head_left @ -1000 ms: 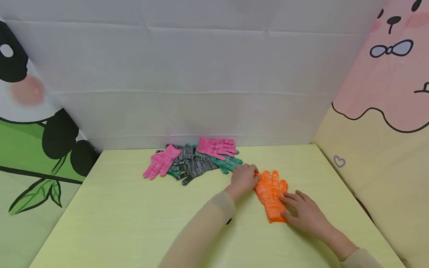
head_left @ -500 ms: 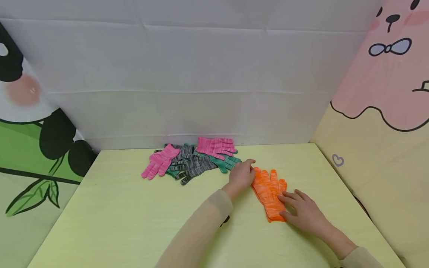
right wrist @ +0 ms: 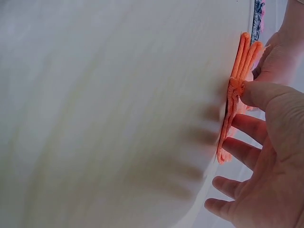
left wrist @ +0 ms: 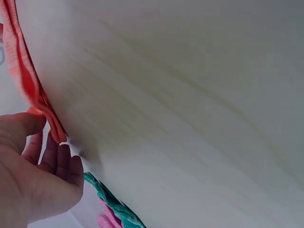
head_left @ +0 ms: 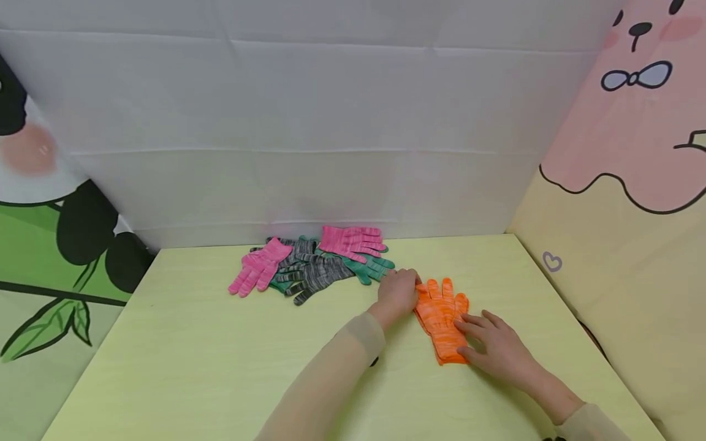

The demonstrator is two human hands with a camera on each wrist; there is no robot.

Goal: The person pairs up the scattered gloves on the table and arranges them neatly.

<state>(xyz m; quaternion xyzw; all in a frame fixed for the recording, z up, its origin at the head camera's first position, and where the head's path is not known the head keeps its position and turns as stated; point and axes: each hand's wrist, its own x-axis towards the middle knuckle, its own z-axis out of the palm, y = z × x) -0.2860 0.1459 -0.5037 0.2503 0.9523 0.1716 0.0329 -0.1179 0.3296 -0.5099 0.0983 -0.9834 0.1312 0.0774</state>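
Orange knit gloves (head_left: 442, 315), layered flat with fingers pointing away, lie right of centre on the table. My left hand (head_left: 398, 291) is at their upper left; in the left wrist view its thumb and curled fingers pinch the edge of the orange fabric (left wrist: 29, 78). On the other side, my right hand (head_left: 499, 349) has its fingers loosely extended. Its thumb and foremost fingertips touch the gloves' side and cuff, while the other fingers stand apart, as the right wrist view shows. The gloves' underside is hidden.
Behind and to the left lies a loose pile: pink gloves (head_left: 351, 242), dark grey striped gloves (head_left: 320, 275) and green gloves (head_left: 371, 268). A white cloth wall (head_left: 331, 135) rises at the table's back edge, with printed cloths on both sides.
My left hand lifted its index finger away from the orange gloves half a second ago and has come back down onto their edge. My right hand and the pile have stayed put.
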